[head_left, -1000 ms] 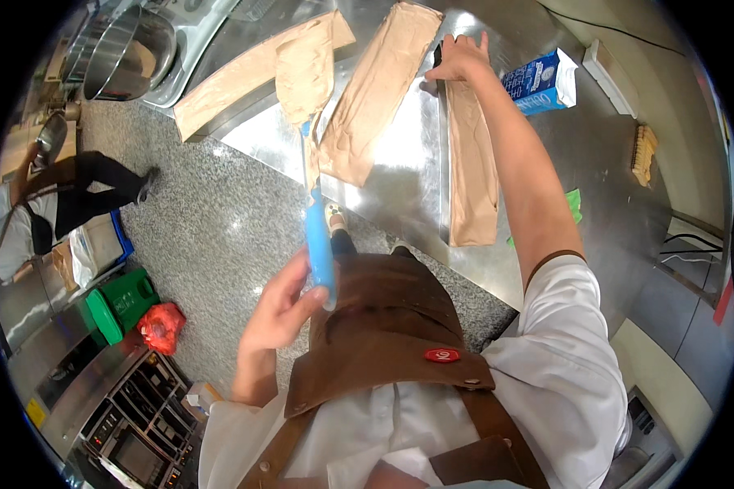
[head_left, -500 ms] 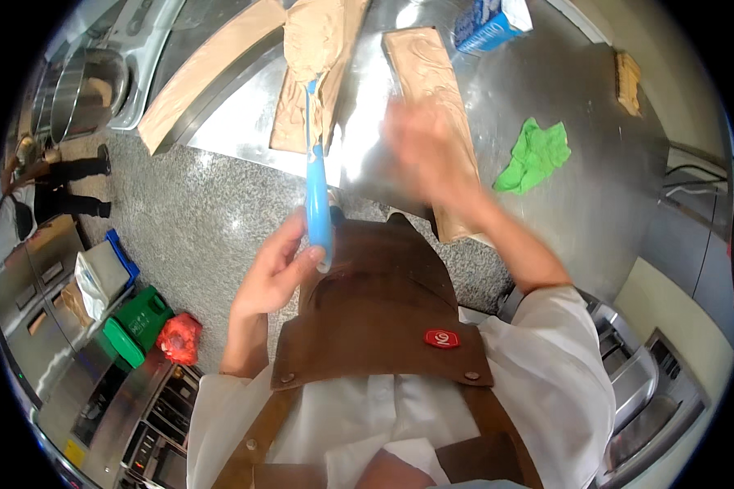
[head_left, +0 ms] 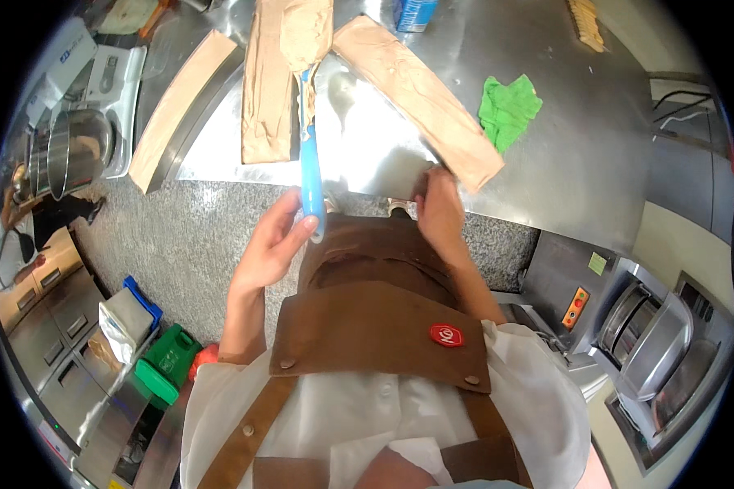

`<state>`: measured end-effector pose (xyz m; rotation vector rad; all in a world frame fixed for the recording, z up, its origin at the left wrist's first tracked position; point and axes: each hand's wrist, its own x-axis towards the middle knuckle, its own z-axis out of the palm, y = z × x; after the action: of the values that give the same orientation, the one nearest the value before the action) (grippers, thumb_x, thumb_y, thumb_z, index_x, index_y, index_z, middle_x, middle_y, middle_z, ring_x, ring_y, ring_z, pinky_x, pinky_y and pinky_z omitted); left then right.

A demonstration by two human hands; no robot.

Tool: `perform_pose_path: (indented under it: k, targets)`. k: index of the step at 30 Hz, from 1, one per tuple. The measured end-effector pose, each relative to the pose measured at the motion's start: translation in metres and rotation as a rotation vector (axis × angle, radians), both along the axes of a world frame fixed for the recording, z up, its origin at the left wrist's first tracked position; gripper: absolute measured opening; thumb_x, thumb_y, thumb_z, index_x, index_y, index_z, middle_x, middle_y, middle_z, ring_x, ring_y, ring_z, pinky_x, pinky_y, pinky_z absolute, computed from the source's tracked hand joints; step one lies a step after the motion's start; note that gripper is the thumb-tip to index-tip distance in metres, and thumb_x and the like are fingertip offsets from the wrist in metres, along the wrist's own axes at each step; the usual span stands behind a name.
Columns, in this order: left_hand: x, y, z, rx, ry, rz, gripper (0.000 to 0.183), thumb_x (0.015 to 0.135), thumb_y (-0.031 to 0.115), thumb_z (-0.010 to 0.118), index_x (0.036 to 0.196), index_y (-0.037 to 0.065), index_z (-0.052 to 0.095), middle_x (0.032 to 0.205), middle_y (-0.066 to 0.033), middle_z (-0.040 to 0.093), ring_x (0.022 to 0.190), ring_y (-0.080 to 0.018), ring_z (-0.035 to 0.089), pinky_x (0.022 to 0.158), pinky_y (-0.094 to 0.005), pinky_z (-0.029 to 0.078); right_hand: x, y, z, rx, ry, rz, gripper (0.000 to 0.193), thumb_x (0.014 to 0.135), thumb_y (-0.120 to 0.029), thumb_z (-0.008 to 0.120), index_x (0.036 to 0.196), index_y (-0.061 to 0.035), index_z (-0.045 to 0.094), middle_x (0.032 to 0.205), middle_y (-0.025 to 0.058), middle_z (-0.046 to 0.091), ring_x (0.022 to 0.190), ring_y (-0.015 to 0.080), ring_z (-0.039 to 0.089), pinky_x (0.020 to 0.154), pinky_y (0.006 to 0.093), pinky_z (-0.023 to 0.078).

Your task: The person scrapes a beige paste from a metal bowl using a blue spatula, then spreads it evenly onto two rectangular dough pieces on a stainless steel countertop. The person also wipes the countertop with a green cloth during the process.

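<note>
My left hand [head_left: 271, 243] grips the light blue handle of a spatula [head_left: 311, 175]. The spatula points away from me over the steel table [head_left: 575, 155], its blade heaped with tan cream [head_left: 306, 37]. My right hand [head_left: 442, 213] is at the table's front edge, fingers curled in; what they hold, if anything, is hidden. Just beyond it lies a long slanted strip [head_left: 424, 106] covered with the tan cream. A second coated strip [head_left: 267, 98] lies left of the spatula, partly behind its blade. Farther left is a third, smoother strip [head_left: 181, 110].
A crumpled green cloth [head_left: 507, 110] lies right of the strips, with a blue carton [head_left: 414, 15] at the far edge. Steel bowls [head_left: 80, 151] stand at the left by a scale [head_left: 126, 81]. Another person [head_left: 15, 244] is at the far left. A green bin [head_left: 168, 363] stands below.
The right-hand strip has turned, its near end swinging right. My right hand has moved from over it to the table's front edge. My left hand still holds the spatula.
</note>
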<state>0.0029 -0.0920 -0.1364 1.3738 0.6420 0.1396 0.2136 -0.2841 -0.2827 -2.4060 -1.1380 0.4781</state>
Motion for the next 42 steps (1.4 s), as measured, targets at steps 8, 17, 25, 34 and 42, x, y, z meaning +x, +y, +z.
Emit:
perform_pose_path:
  k: [8, 17, 25, 34, 42]
  targets:
    - [0.043, -0.018, -0.018, 0.079, 0.016, -0.285, 0.027, 0.099, 0.020, 0.054, 0.118, 0.001, 0.053, 0.101, -0.0026, 0.054, 0.092, -0.0103, 0.049, 0.085, -0.0274, 0.043, 0.027, -0.017, 0.036, 0.163, 0.408, -0.181, 0.046, 0.095, -0.023, 0.058, 0.132, 0.0022, 0.046, 0.134, 0.0174, 0.052, 0.129, 0.0298, 0.046, 0.109, 0.0383, 0.033]
    - [0.115, -0.045, -0.070, 0.136, -0.229, -0.552, 0.028, 0.100, 0.026, 0.054, 0.112, 0.002, 0.059, 0.118, -0.0105, 0.060, 0.110, -0.0192, 0.055, 0.095, -0.0355, 0.044, -0.010, -0.005, 0.079, 0.798, 1.212, -0.424, 0.023, 0.101, -0.016, 0.050, 0.119, -0.0023, 0.057, 0.119, 0.0098, 0.062, 0.107, 0.0155, 0.057, 0.092, 0.0299, 0.044]
    - [0.197, 0.147, -0.179, 0.479, 0.049, 0.349, 0.071, 0.099, 0.052, 0.044, 0.145, -0.001, 0.033, 0.147, -0.0237, 0.031, 0.135, -0.0332, 0.035, 0.113, -0.0413, 0.026, 0.016, -0.089, 0.063, 0.654, 0.997, -0.670, 0.023, 0.101, -0.015, 0.050, 0.119, -0.0033, 0.057, 0.079, -0.0003, 0.055, 0.057, 0.0043, 0.041, 0.051, 0.0214, 0.032]
    - [0.229, 0.159, -0.167, 0.152, 0.036, 0.370, 0.079, 0.098, 0.059, 0.035, 0.148, -0.002, 0.026, 0.149, -0.0196, 0.033, 0.137, -0.0304, 0.033, 0.113, -0.0404, 0.025, 0.001, -0.109, 0.025, 0.396, 0.150, -0.777, 0.030, 0.101, -0.026, 0.049, 0.117, -0.0031, 0.059, 0.078, 0.0081, 0.061, 0.069, 0.0187, 0.056, 0.067, 0.0348, 0.045]
    - [0.176, 0.110, -0.184, 0.101, -0.007, 0.328, 0.086, 0.098, 0.061, 0.035, 0.151, -0.003, 0.016, 0.155, -0.0172, 0.023, 0.143, -0.0264, 0.023, 0.117, -0.0362, 0.016, 0.015, -0.104, 0.001, 0.263, -0.095, -0.858, 0.035, 0.102, -0.032, 0.044, 0.117, -0.0044, 0.059, 0.091, 0.0219, 0.065, 0.079, 0.0392, 0.064, 0.068, 0.0470, 0.049]
